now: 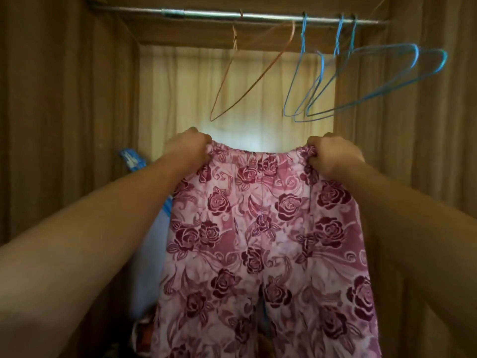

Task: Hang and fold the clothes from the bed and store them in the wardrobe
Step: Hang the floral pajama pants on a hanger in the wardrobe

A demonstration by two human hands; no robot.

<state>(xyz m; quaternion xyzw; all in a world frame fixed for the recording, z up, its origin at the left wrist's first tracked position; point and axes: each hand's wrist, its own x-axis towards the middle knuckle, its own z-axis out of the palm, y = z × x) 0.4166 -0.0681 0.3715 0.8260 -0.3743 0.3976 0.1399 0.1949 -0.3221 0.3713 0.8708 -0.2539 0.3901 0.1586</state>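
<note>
Both fists clamp the pink rose-print fabric trousers (260, 228) at the waistband: your left hand (189, 148), your right hand (333, 155), centre frame, below the metal rail (232, 14).

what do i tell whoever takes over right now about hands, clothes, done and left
Left hand and right hand each grip a waistband corner of the floral trousers, held up spread before the wardrobe.
Rail carries one orange hanger and three blue hangers, all bare.
Done: trousers picked up. Left: hang or fold them, store them; bed not in view.
</note>
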